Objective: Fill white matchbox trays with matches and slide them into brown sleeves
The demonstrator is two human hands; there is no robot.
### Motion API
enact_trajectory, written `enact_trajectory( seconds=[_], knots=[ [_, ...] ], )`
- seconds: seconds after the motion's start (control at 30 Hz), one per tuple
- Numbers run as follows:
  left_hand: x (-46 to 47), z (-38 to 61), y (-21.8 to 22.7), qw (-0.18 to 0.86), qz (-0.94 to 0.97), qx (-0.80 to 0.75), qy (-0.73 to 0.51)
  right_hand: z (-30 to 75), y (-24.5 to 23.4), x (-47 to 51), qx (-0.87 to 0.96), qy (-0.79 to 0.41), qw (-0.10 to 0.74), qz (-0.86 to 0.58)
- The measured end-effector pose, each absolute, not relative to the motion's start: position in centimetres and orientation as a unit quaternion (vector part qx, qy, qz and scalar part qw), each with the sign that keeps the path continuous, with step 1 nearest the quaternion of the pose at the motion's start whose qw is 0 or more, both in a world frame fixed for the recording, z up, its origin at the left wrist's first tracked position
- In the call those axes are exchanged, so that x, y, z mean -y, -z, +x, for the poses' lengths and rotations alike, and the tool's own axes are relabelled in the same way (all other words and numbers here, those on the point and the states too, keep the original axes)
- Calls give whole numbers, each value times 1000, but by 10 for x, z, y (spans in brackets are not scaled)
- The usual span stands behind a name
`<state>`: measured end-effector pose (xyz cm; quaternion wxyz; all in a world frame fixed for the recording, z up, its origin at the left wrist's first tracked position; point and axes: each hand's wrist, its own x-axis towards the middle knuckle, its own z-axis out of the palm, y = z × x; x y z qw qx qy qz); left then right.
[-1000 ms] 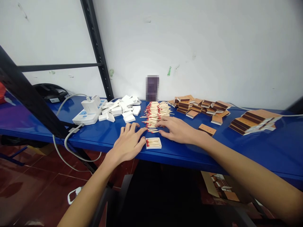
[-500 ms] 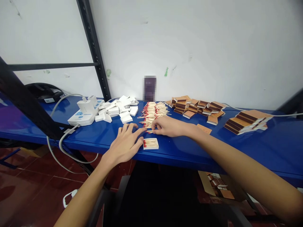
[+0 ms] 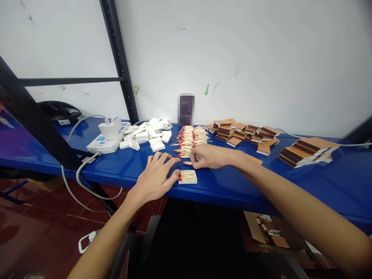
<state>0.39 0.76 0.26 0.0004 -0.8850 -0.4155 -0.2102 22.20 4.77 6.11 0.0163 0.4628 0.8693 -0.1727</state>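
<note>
A pile of red-tipped matches (image 3: 190, 137) lies on the blue shelf in front of me. Nearer to me sits a white matchbox tray (image 3: 187, 181) with a layer of matches inside, heads to the left. My left hand (image 3: 155, 174) is spread open, its thumb at the tray's left edge and its index fingertip by the near edge of the pile. My right hand (image 3: 207, 155) is closed in a pinch on a few matches (image 3: 187, 162), their red heads sticking out leftward, just above the tray.
White empty trays (image 3: 149, 133) are heaped at back left beside a power strip (image 3: 106, 143). Brown matchbox sleeves (image 3: 241, 133) lie at back right, with a stack of matchboxes (image 3: 308, 151) further right. Below the shelf stands a carton (image 3: 252, 226) holding more boxes.
My right hand has shifted slightly back, and the pinched matches show more clearly. The left hand stays nearly in place. The whole view has moved a little.
</note>
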Motion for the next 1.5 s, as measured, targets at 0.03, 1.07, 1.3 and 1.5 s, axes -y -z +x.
enact_trajectory(
  seconds=[0.03, 1.07, 1.3, 1.5],
  knots=[
    [-7, 4, -3, -2, -884, 416, 212, 224, -62, -47, -871, 175, 9, 460],
    [-5, -4, -5, -103, -908, 310, 261, 227, -56, -16, -876, 268, -63, 396],
    [-5, -4, -5, -96, -909, 315, 257, 227, -54, -17, -883, 253, -86, 386],
    [-5, -4, -5, -95, -911, 306, 258, 225, -56, -14, -879, 240, -104, 399]
  ],
)
